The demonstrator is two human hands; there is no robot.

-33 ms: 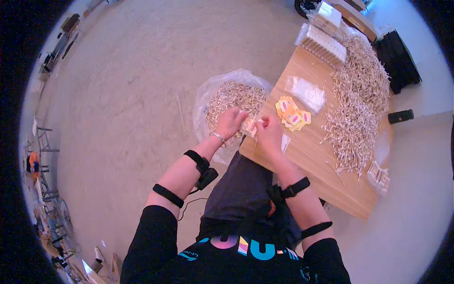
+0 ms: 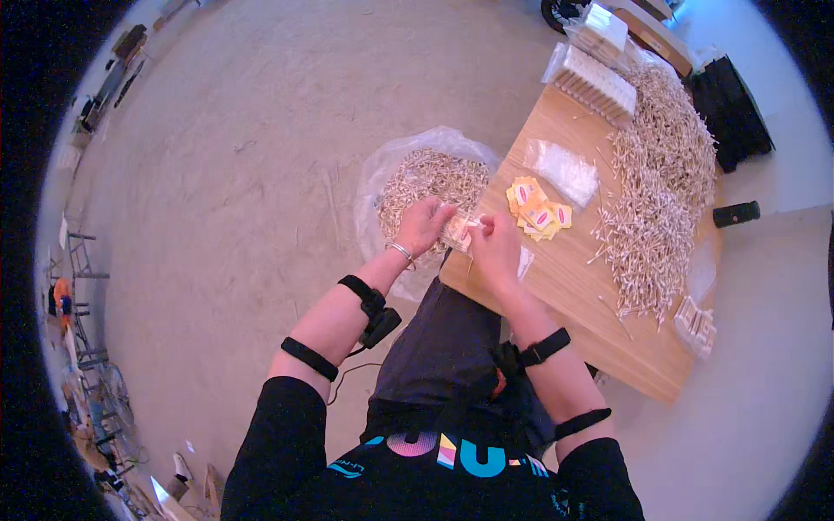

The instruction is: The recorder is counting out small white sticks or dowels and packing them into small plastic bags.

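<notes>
My left hand (image 2: 424,226), with a silver bracelet at its wrist, is closed on one side of a small clear packet of cotton swabs (image 2: 457,229). At the packet's other side, my right hand (image 2: 494,247) pinches its edge with thumb and fingertips. Both hands are over the table's near left corner. Just to the right of the right hand lies a loose pile of yellow-and-white printed cards (image 2: 539,210). Part of a flat white or clear piece (image 2: 525,261) shows beside the right wrist. My fingers hide much of the packet.
On the wooden table (image 2: 565,278), a large heap of loose cotton swabs (image 2: 656,174) spreads along the right side. Clear plastic bags (image 2: 563,172) lie behind the cards. Stacked swab packs (image 2: 595,85) stand at the far end. A plastic sack of swabs (image 2: 430,178) sits on the floor.
The fingers of my right hand have shifted very slightly at the packet's edge. Everything else looks the same.
</notes>
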